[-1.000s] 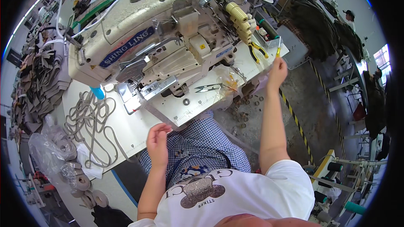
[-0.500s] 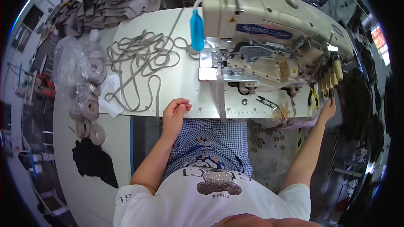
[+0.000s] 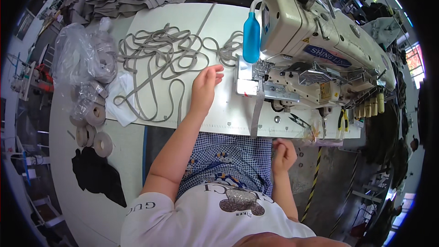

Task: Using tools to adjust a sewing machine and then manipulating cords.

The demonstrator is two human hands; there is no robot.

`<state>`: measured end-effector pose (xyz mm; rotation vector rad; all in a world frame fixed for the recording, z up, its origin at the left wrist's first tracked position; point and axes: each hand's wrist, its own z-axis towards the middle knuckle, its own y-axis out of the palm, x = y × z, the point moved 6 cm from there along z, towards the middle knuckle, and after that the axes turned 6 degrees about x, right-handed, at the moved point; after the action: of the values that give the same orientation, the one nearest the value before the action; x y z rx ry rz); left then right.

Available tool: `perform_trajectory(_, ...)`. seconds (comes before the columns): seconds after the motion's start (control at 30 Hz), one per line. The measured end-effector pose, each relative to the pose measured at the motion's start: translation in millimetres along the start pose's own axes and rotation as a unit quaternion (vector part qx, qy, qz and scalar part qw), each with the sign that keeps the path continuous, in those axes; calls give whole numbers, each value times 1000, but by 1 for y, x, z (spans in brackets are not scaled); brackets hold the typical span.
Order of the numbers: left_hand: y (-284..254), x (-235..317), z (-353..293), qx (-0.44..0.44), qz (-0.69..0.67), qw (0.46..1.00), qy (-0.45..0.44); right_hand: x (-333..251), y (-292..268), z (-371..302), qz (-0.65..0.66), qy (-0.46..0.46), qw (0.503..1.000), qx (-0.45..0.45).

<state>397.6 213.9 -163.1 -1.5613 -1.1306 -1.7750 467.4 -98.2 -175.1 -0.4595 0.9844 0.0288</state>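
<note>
head view: i saw the left hand [image 3: 205, 90] with fingers [image 3: 216, 70] loosely curled, nothing visible inside, beside tangled grey cord [image 3: 157, 57] on the tabletop [image 3: 219, 105]; right hand [image 3: 284, 156] curled near the hanging strip [image 3: 257, 114], contents unclear. tugging, i judged, could knot overlapping loops.

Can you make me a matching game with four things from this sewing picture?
Things:
1. left hand
2. right hand
3. black cloth
4. pliers

Clues:
A. just past the white table's front edge
B. yellow and black
C. close to the tangled grey strip
D. crumpled, at the picture's lower left

Right pairs: 1-C, 2-A, 3-D, 4-B.
</note>
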Motion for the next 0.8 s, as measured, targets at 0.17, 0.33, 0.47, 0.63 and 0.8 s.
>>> perform_trajectory(0.17,45,-5,57,-119,27,990,-64,-49,57,56,-54,-51,997,-34)
perform_trajectory(0.33,86,17,68,-302,167,935,-80,-33,96,79,158,195,960,-121)
perform_trajectory(0.47,99,30,75,-352,115,927,-67,-48,110,80,274,339,875,-211)
perform_trajectory(0.63,106,35,82,-326,-12,933,-152,-46,112,71,347,421,809,-220)
perform_trajectory(0.8,112,33,85,-320,-21,936,-148,-49,114,76,277,377,871,-153)
